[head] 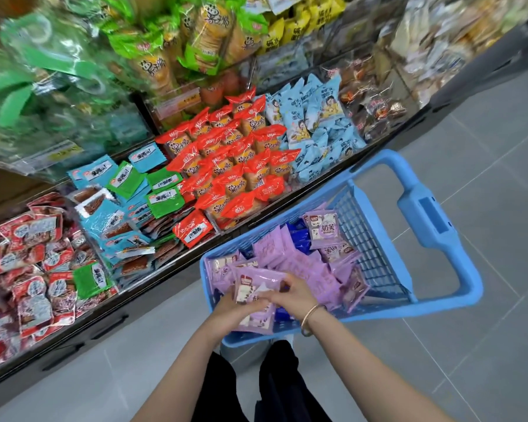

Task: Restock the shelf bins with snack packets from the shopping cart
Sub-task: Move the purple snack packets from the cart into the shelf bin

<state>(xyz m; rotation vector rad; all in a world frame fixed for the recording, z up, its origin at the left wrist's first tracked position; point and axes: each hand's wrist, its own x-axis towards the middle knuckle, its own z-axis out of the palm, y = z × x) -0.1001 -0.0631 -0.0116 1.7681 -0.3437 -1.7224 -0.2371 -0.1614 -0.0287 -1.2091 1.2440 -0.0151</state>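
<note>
A blue shopping cart [433, 220] stands in front of me, holding several purple snack packets [290, 254] and a few dark blue ones. Both my hands are inside its near end. My left hand [235, 309] grips a stack of purple packets [256, 321] from below. My right hand [296, 292], with a gold bangle on the wrist, pinches the top purple packet [256, 283] of that stack. The shelf bins [171, 263] run along the left, filled with red, blue, green and orange packets.
The lower bins hold orange-red packets [235, 166], light blue packets [314, 123], and blue and green packets [128, 193]. Upper shelves carry green and yellow bags [201, 32]. Grey tiled floor [485, 345] lies to the right. My dark trouser legs show below the cart.
</note>
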